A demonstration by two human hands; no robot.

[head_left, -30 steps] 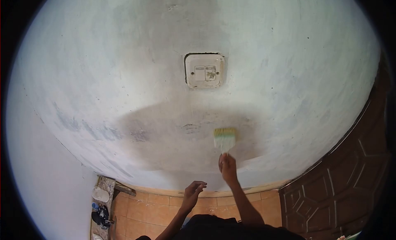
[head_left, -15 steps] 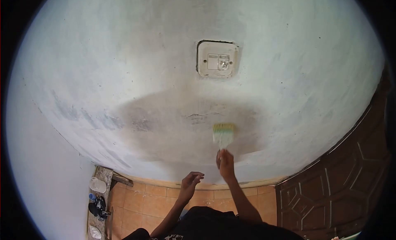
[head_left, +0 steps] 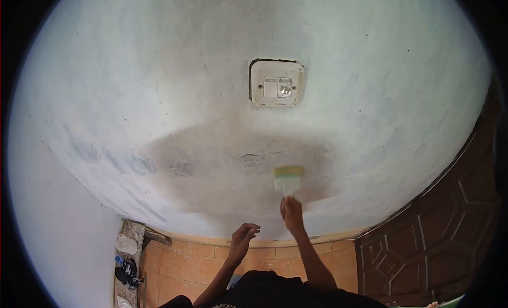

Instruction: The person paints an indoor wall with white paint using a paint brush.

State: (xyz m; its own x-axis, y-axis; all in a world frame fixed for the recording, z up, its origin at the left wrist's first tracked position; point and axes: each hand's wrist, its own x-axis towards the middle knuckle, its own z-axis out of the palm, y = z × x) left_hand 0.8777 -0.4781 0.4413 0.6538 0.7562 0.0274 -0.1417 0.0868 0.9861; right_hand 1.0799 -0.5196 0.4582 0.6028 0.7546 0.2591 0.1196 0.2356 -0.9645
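Observation:
My right hand [head_left: 292, 215] is closed round the handle of a wide flat paintbrush [head_left: 288, 181], bristles pointing up. The brush has yellowish bristle tips and a pale, paint-covered body, slightly blurred. It lies over the darker, shadowed patch of the pale wall [head_left: 360, 69], below some cracks in the surface. Lower and to the left, my left hand [head_left: 245, 240] is raised in front of the wall's foot with nothing in it, fingers loosely bent and thumb apart.
Above the brush, a white switch plate [head_left: 270, 102] is set in the wall. A dark panelled door [head_left: 391, 265] stands at the right. On the left, a wooden bench [head_left: 138, 233] bears a white tub [head_left: 126, 244] and a dark bundle [head_left: 127, 276]. Orange tiles [head_left: 201, 250] cover the floor.
The view has tilted a little, so the switch plate sits lower in it. The brush and my right hand also appear slightly lower and further right; my left hand keeps its loose pose.

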